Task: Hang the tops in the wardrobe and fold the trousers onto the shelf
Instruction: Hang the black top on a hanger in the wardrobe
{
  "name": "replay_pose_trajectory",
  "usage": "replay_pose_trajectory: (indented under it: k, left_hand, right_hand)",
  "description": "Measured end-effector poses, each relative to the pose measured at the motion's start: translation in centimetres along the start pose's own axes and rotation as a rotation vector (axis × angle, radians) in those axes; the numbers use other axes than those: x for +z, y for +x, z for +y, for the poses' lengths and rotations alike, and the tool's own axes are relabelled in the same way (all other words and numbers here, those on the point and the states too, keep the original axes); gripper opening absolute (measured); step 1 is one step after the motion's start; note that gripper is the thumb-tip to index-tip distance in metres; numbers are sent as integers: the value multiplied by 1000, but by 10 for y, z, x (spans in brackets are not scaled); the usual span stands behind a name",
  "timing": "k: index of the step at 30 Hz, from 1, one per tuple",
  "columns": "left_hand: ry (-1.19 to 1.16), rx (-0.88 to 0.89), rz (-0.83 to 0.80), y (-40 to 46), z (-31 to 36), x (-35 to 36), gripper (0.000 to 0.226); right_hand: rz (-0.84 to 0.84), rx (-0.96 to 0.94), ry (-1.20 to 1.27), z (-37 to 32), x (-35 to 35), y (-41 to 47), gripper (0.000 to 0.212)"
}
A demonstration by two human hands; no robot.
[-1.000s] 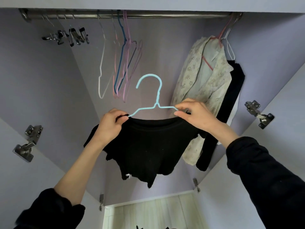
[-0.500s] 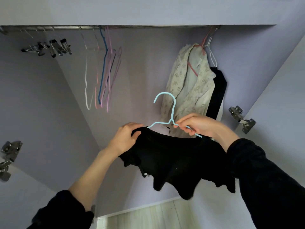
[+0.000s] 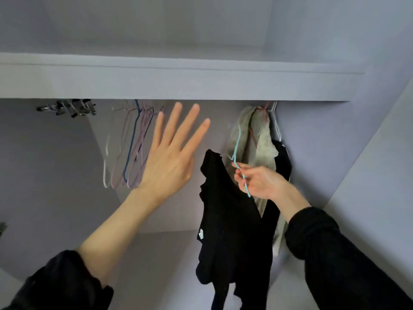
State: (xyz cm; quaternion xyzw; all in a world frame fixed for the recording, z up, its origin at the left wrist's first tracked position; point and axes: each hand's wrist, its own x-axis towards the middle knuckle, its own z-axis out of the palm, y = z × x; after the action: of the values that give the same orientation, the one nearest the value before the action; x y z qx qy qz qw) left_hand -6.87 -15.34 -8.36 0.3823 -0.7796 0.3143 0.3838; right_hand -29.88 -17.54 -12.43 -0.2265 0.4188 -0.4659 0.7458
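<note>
Right hand (image 3: 257, 183) is pinching the light-blue wire hanger (image 3: 240, 166), fingers curled round its sloping arm, and the black top (image 3: 232, 220) hangs off that hanger just below and to the left of the hand, drooping down towards the wardrobe floor. A small white label shows on the top's lower left edge. The hanger's neck runs up from the fingers towards the underside of the shelf (image 3: 178, 86), where its hook goes out of sight; whether it sits on a rail cannot be told. Left hand (image 3: 172, 159) is up and free, fingers spread straight and apart, holding nothing, well left of the black top and in front of a bunch of empty hangers (image 3: 131, 148). Just behind the right hand hang a pale patterned shirt (image 3: 257, 142) and a dark garment (image 3: 283, 159) at far right. Metal clip hangers (image 3: 69, 107) sit far left under the shelf.
</note>
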Motion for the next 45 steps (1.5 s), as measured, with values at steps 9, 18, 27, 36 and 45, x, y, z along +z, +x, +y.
replay_pose_trajectory:
  k: [9, 18, 27, 36, 45]
  left_hand:
    - [294, -84, -45, 34, -11, 23, 99]
    - [340, -58, 12, 33, -16, 33, 101]
    - [382, -51, 43, 32, -20, 40, 103]
    - [295, -91, 4, 31, -11, 33, 94]
    - [-168, -145, -240, -2, 38, 20, 79]
  right_hand:
    - [1, -204, 73, -76, 11, 42, 20]
    - [101, -289, 136, -114, 15, 95, 19]
    - [249, -389, 133, -125, -4, 107, 40]
    - [623, -508, -508, -107, -10, 79, 39]
    - [655, -489, -1058, -35, -24, -37, 39]
